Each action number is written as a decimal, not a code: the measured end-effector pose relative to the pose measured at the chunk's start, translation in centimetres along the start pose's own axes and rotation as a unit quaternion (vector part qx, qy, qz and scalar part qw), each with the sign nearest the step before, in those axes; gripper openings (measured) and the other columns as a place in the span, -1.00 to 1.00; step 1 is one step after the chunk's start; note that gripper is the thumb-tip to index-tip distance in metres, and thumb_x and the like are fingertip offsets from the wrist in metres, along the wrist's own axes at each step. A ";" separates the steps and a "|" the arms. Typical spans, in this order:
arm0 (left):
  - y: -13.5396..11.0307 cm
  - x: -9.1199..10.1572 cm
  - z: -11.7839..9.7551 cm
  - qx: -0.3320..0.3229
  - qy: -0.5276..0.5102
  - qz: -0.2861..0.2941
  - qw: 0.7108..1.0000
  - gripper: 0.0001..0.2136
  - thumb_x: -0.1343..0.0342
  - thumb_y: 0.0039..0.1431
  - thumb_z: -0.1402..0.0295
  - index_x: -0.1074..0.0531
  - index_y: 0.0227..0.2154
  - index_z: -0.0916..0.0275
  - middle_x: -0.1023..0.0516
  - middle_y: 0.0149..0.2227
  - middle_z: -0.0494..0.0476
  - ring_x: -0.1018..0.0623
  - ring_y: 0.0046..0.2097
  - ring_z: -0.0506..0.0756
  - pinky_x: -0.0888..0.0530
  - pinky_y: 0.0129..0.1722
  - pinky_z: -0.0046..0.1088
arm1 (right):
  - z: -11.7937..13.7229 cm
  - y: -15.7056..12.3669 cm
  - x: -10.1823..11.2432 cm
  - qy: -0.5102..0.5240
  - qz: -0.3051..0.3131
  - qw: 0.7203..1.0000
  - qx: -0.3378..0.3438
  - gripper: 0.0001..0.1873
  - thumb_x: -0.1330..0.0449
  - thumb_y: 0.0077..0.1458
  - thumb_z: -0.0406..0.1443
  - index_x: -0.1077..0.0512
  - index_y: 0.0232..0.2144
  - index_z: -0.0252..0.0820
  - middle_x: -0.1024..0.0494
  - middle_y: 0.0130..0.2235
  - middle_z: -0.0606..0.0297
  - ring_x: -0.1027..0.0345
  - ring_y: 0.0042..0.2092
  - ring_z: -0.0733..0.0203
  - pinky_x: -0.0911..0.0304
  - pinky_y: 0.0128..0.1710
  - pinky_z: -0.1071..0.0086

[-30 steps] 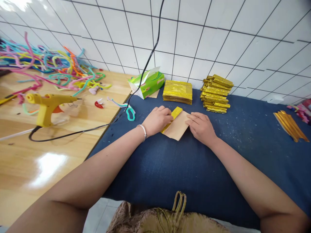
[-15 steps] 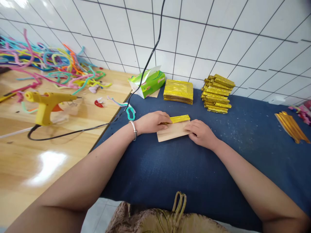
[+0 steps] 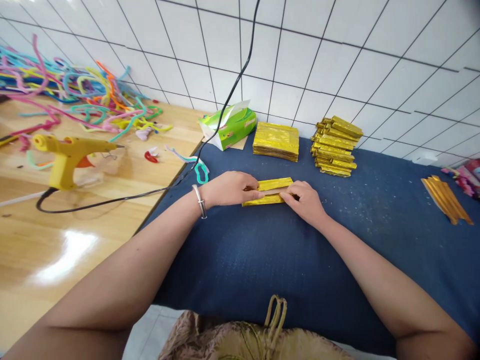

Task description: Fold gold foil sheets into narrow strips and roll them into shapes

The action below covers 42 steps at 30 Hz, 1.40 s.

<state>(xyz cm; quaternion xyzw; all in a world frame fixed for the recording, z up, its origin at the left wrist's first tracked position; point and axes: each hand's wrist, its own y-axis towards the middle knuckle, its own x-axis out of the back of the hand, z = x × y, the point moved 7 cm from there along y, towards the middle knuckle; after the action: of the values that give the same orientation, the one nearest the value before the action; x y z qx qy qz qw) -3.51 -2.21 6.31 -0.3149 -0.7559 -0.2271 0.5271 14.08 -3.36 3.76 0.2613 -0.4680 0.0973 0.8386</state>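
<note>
A sheet of gold foil paper [image 3: 273,184] lies on the blue cloth, its far and near edges both folded inward so that gold strips face up with a narrow tan band between them. My left hand [image 3: 233,188] is closed on its left end, thumb along the near fold. Closed at the right end, my right hand [image 3: 304,201] presses the near fold with its fingertips. Beyond the hands sit a flat stack of gold paper [image 3: 276,141] and, to its right, a pile of folded gold strips [image 3: 335,146].
A green tissue pack [image 3: 234,128] stands by the tiled wall. On the wooden table at left lie a yellow glue gun [image 3: 69,155] and tangled pipe cleaners [image 3: 90,95]. The black cord [image 3: 240,75] hangs across the view. More folded gold pieces [image 3: 446,200] lie far right.
The near edge of the gold paper has been folded up and away from me, turning its gold side up over most of the tan face. Both hands stay at the paper's ends.
</note>
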 end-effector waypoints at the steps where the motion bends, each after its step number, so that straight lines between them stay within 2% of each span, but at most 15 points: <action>1: 0.1 -0.2 0.0 0.001 0.008 -0.005 1.000 -0.67 0.04 0.22 0.12 -0.51 -0.26 0.24 -0.55 -0.20 0.09 -0.53 -0.19 0.05 -0.38 -0.17 -0.52 | -0.1 0.0 -0.1 -0.010 -0.007 1.000 -0.010 -0.73 -0.10 0.17 -0.18 -0.39 -0.53 -0.14 -0.45 -0.43 0.33 -0.28 -0.32 0.23 -0.13 -0.23 0.32; 4: 0.4 -0.7 -0.1 -0.014 0.016 -0.008 1.000 -0.72 0.00 0.19 0.18 -0.51 -0.28 0.26 -0.53 -0.13 0.11 -0.52 -0.14 0.06 -0.37 -0.10 -0.50 | -0.7 -0.2 -0.1 -0.032 -0.020 0.999 -0.039 -0.75 -0.12 0.15 -0.16 -0.41 -0.50 -0.13 -0.45 -0.40 0.31 -0.29 -0.28 0.21 -0.14 -0.21 0.32; 8: 0.5 -1.0 0.2 -0.015 0.002 0.004 1.000 -0.70 0.09 0.25 0.28 -0.52 -0.35 0.27 -0.52 -0.11 0.09 -0.51 -0.12 0.02 -0.36 -0.06 -0.51 | -1.3 -0.3 -0.1 -0.032 -0.022 0.998 -0.054 -0.75 -0.15 0.12 -0.13 -0.40 -0.50 -0.13 -0.43 -0.39 0.31 -0.28 -0.28 0.20 -0.14 -0.22 0.33; 15: 0.5 -1.5 0.5 -0.021 0.029 0.008 0.999 -0.77 0.00 0.18 0.29 -0.48 -0.45 0.28 -0.51 -0.11 0.09 -0.52 -0.15 0.03 -0.37 -0.13 -0.50 | -2.0 -0.2 0.2 0.038 0.003 0.997 -0.073 -0.79 -0.16 0.09 -0.15 -0.41 -0.47 -0.14 -0.42 -0.40 0.32 -0.29 -0.30 0.23 -0.13 -0.27 0.37; 20: 0.6 -1.6 0.4 -0.029 0.032 -0.001 0.999 -0.84 -0.04 0.13 0.34 -0.42 -0.49 0.29 -0.50 -0.14 0.10 -0.50 -0.16 0.04 -0.37 -0.14 -0.49 | -2.8 -0.4 0.4 0.014 -0.007 0.993 -0.114 -0.77 -0.17 0.06 -0.13 -0.38 -0.50 -0.14 -0.37 -0.44 0.37 -0.24 -0.38 0.28 -0.08 -0.36 0.39; 24: 0.5 -1.3 0.0 -0.022 0.025 -0.007 0.999 -0.92 -0.06 0.10 0.39 -0.40 -0.37 0.27 -0.47 -0.21 0.11 -0.48 -0.17 0.06 -0.37 -0.16 -0.48 | -3.1 -0.4 0.4 0.006 -0.023 0.992 -0.127 -0.78 -0.20 0.03 -0.13 -0.35 -0.49 -0.14 -0.37 -0.45 0.38 -0.24 -0.40 0.28 -0.06 -0.37 0.39; 28: 0.3 -1.2 -0.1 -0.012 0.020 -0.011 1.000 -0.75 -0.05 0.11 0.42 -0.37 -0.12 0.23 -0.44 -0.17 0.13 -0.46 -0.12 0.08 -0.37 -0.12 -0.45 | -3.4 -0.5 0.2 0.038 -0.032 0.989 -0.141 -0.83 -0.20 0.03 -0.16 -0.35 -0.41 -0.12 -0.41 -0.42 0.39 -0.27 -0.40 0.27 -0.13 -0.35 0.38; 30: 0.3 -1.4 -0.2 -0.024 0.019 -0.011 0.999 -0.74 -0.04 0.12 0.44 -0.38 -0.10 0.21 -0.44 -0.14 0.13 -0.45 -0.08 0.08 -0.36 -0.06 -0.44 | -3.6 -0.6 0.1 0.048 -0.035 0.988 -0.144 -0.80 -0.20 0.02 -0.19 -0.37 -0.28 -0.10 -0.43 -0.38 0.38 -0.29 -0.39 0.26 -0.17 -0.33 0.36; 33: 0.3 -1.7 -0.2 -0.039 0.019 -0.007 0.999 -0.79 -0.04 0.14 0.44 -0.43 -0.15 0.22 -0.44 -0.12 0.13 -0.44 -0.05 0.08 -0.34 -0.01 -0.43 | -3.3 -0.5 -0.1 0.030 -0.023 0.993 -0.114 -0.70 -0.18 0.05 -0.23 -0.38 -0.12 -0.08 -0.44 -0.30 0.31 -0.33 -0.31 0.23 -0.22 -0.26 0.33; 36: 0.4 -1.8 0.0 -0.043 0.019 -0.010 0.999 -0.76 -0.04 0.16 0.43 -0.42 -0.11 0.22 -0.45 -0.11 0.14 -0.43 -0.04 0.09 -0.34 0.01 -0.42 | -2.9 -0.5 -0.4 0.001 -0.003 0.997 -0.083 -0.77 -0.12 0.12 -0.23 -0.45 -0.15 -0.07 -0.45 -0.24 0.25 -0.34 -0.22 0.18 -0.24 -0.18 0.31; 42: 0.4 -1.8 0.1 -0.059 0.021 -0.008 0.998 -0.66 -0.03 0.18 0.41 -0.36 0.03 0.22 -0.44 -0.07 0.16 -0.41 0.00 0.10 -0.32 0.05 -0.40 | -2.8 -0.5 -0.4 -0.021 0.012 0.996 -0.081 -0.79 -0.11 0.14 -0.21 -0.46 -0.20 -0.07 -0.44 -0.23 0.25 -0.34 -0.19 0.18 -0.24 -0.16 0.31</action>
<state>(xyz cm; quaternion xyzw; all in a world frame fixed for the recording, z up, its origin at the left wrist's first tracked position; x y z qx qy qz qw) -2.83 -2.31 4.61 -0.3345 -0.7322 -0.2818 0.5221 16.14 -2.32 2.09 0.1887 -0.4951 0.0634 0.8457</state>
